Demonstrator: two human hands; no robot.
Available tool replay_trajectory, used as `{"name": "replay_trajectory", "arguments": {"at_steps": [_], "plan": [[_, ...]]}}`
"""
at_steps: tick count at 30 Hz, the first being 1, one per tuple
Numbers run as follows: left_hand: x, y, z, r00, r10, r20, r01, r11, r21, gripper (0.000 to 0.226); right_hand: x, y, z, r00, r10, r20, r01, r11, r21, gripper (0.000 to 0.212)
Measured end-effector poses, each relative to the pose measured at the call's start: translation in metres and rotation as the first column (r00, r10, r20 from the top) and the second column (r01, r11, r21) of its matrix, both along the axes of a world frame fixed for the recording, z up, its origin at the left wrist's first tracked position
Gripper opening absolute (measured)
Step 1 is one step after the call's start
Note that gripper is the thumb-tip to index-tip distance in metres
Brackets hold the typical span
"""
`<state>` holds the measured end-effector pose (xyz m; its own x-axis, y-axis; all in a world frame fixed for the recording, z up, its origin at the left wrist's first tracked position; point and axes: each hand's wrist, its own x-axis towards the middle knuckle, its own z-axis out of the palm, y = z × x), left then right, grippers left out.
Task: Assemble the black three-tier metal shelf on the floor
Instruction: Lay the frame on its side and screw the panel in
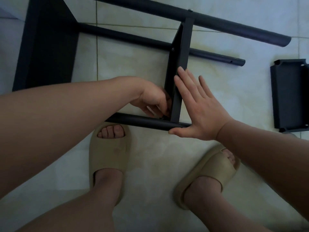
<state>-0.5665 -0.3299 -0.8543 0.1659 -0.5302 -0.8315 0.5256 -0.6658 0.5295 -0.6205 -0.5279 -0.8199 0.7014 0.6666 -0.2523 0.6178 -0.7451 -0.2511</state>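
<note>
Open pale tiled floor (242,97) beside the black metal shelf frame (181,64).
A loose black metal tray (289,96) and tan slippers (108,156) border it.

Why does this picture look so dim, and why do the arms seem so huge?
Head view: dim, bluish light, no hard glare on the floor; the wide lens swells the arms near the edges; the left hand looks slightly blurred, the right hand sharp.

Shelf frame (184,47) matte black, 3 poles (217,22) same. Loose tray (291,96) black too. Floor (127,64) cream tiles w/ faint marbling, greenish grout lines. 2 slippers (108,153) plain beige, matte.
</note>
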Motion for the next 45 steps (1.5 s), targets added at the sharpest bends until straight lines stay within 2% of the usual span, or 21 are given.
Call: {"name": "replay_trajectory", "arguments": {"at_steps": [3,5,8,10,13,16,19,22,25,29,32,36,41,45], "plan": [[-0.004,0.009,0.014,0.979,0.045,0.199,-0.079,0.982,0.169,0.021,0.001,0.003,0.012,0.999,0.006,-0.037,-0.011,0.991,-0.135,0.124],[-0.003,0.016,0.03,0.96,0.087,0.265,-0.153,0.959,0.239,0.018,0.003,0.005,0.023,0.999,0.002,-0.051,-0.013,0.976,-0.219,0.124],[0.003,0.016,0.06,0.907,0.113,0.405,-0.242,0.927,0.285,0.018,0.003,0.007,0.044,0.983,-0.07,-0.17,0.033,0.977,-0.212,0.128],[0.012,0.005,0.081,0.809,0.053,0.585,-0.269,0.919,0.289,0.019,-0.001,-0.001,0.058,0.946,-0.166,-0.278,0.12,0.977,-0.176,0.126],[0.024,-0.02,0.108,0.663,-0.111,0.74,-0.208,0.923,0.324,0.018,-0.008,-0.026,0.069,0.907,-0.261,-0.33,0.199,0.957,-0.209,0.103],[0.037,-0.051,0.116,0.56,-0.262,0.786,-0.098,0.921,0.377,0.041,-0.009,-0.052,0.075,0.895,-0.326,-0.306,0.269,0.939,-0.213,0.091],[0.047,-0.084,0.113,0.444,-0.377,0.813,-0.023,0.902,0.43,0.061,-0.009,-0.067,0.074,0.899,-0.318,-0.299,0.266,0.942,-0.204,0.086],[0.063,-0.106,0.103,0.344,-0.481,0.807,-0.031,0.853,0.521,0.07,-0.009,-0.071,0.063,0.891,-0.303,-0.339,0.239,0.946,-0.218,0.078],[0.082,-0.114,0.088,0.352,-0.492,0.796,-0.075,0.833,0.548,0.069,-0.007,-0.068,0.05,0.877,-0.279,-0.392,0.218,0.957,-0.194,0.065],[0.103,-0.119,0.07,0.293,-0.507,0.811,-0.171,0.806,0.566,0.062,-0.01,-0.061,0.035,0.875,-0.21,-0.437,0.17,0.977,-0.128,0.05],[0.114,-0.122,0.061,0.315,-0.534,0.784,-0.183,0.777,0.602,0.057,-0.014,-0.058,0.03,0.88,-0.175,-0.441,0.139,0.984,-0.113,0.038],[0.121,-0.122,0.063,0.329,-0.504,0.799,-0.201,0.789,0.581,0.051,-0.023,-0.056,0.031,0.929,-0.106,-0.353,0.06,0.988,-0.139,0.03],[0.113,-0.108,0.098,0.21,-0.409,0.888,-0.252,0.855,0.453,0.041,-0.029,-0.061,0.05,0.968,-0.054,-0.243,0.008,0.983,-0.184,0.032],[0.107,-0.093,0.159,0.094,-0.185,0.978,-0.38,0.902,0.207,0.043,-0.02,-0.075,0.087,0.993,-0.082,-0.087,0.06,0.971,-0.233,0.03]]}}
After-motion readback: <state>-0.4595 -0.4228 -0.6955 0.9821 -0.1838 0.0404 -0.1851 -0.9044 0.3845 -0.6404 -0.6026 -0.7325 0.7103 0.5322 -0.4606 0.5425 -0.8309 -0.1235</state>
